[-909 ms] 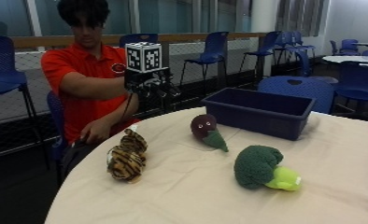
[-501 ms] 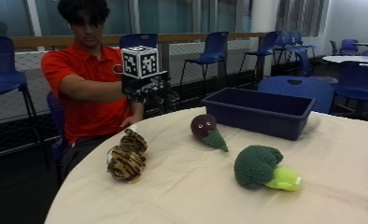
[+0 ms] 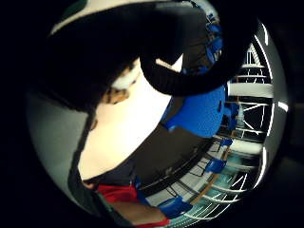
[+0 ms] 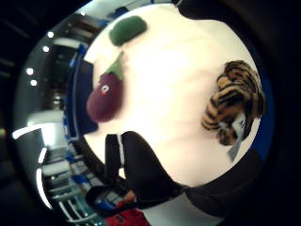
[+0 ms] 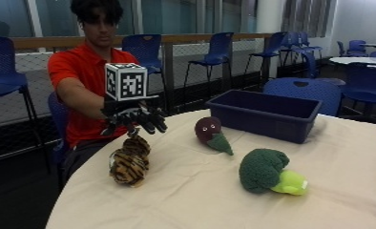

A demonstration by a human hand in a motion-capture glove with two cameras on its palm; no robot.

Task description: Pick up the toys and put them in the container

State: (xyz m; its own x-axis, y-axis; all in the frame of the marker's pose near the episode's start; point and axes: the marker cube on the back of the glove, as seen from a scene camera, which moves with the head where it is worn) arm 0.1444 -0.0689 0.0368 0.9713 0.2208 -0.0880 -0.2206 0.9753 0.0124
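Note:
My gloved right hand (image 5: 133, 119) hovers just above the striped tiger toy (image 5: 130, 160), fingers spread and hanging down, holding nothing. The tiger lies near the table's left edge and shows in the thumb side palm view (image 4: 233, 108) too. A purple eggplant toy (image 5: 209, 133) with a green stem stands mid-table, seen from the palm as well (image 4: 105, 97). Nearer the front lies a green broccoli toy (image 5: 268, 171), (image 4: 127, 29). The dark blue container (image 5: 265, 114) sits behind the eggplant, at the table's far side.
A cream cloth covers the round table (image 5: 213, 200). Blue chairs (image 5: 305, 90) stand close behind the container and further back by a railing. The seated person's torso (image 5: 80, 71) is right behind the tiger.
My hand has come down and forward from chest height to just over the tiger toy. The toys and the container lie where they were.

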